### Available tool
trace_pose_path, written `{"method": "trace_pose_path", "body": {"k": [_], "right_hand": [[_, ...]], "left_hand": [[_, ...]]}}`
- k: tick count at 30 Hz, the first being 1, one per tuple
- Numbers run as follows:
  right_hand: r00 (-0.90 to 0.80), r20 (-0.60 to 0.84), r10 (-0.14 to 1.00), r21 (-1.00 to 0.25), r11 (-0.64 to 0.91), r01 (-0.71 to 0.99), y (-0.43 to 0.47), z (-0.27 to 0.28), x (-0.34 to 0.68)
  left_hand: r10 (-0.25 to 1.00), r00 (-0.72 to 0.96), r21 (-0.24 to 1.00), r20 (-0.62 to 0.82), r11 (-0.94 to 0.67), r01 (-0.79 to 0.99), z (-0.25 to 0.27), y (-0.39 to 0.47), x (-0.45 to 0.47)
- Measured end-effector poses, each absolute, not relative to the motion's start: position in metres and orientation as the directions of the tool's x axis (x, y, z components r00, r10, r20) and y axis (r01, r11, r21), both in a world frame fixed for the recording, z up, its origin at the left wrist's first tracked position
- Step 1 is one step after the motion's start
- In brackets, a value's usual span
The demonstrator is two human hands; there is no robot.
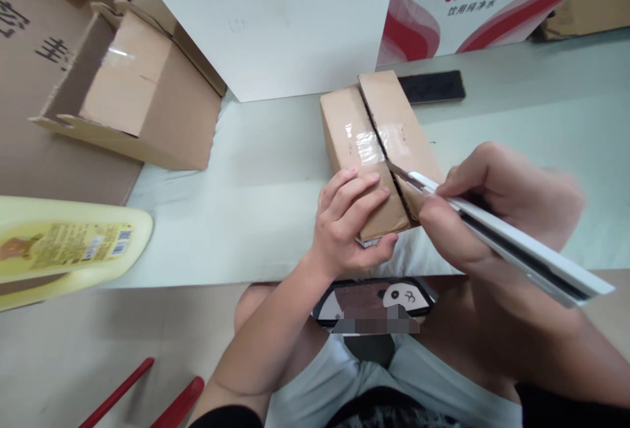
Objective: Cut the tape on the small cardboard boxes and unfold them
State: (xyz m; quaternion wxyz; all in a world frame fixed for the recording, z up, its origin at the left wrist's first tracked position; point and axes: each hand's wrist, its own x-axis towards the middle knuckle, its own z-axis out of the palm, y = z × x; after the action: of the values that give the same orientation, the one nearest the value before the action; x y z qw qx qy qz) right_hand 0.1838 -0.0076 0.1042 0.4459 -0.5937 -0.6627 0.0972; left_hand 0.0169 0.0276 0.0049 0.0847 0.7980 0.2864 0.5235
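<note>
A small brown cardboard box [344, 116] sits near the front edge of the table, with clear tape across the dark gap between its top flaps. My left hand [344, 221] grips its near left corner, fingers over the top and thumb at the near side. In my right hand [497, 205] is a white utility knife [516, 254], held between thumb and fingers. Its blade is out, and the tip meets the gap just beside the tape. How deep the tip goes I cannot tell.
A black phone-like slab [436, 86] lies behind the box. White cartons [275, 27] stand along the back. To the left are an open cardboard carton [182, 106] and a pale yellow bottle [132, 234]. A panda-patterned item [378, 297] rests below the table edge [197, 285].
</note>
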Motion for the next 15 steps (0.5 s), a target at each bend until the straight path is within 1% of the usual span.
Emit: {"method": "trace_pose_path", "body": {"k": [4,7,12,15], "right_hand": [[0.083,0.488,0.869,-0.652,0.301,0.696,-0.0131,0.1109,0.1833],[0.095,0.464,0.881,-0.634,0.255,0.730,-0.0154,0.1133,0.1831],[0.064,0.549,0.834,-0.615,0.350,0.706,-0.0155,0.1115,0.1853],[0.085,0.536,0.840,-0.616,0.320,0.720,-0.0183,0.1131,0.1872]], "left_hand": [[0.539,0.297,0.426,0.788,-0.827,0.367,0.0051,0.0283,0.0161],[0.535,0.297,0.428,0.791,-0.831,0.357,0.0052,0.0285,0.0162],[0.545,0.295,0.437,0.785,-0.824,0.361,0.0046,0.0279,0.0163],[0.543,0.295,0.425,0.786,-0.822,0.379,0.0045,0.0280,0.0158]]}}
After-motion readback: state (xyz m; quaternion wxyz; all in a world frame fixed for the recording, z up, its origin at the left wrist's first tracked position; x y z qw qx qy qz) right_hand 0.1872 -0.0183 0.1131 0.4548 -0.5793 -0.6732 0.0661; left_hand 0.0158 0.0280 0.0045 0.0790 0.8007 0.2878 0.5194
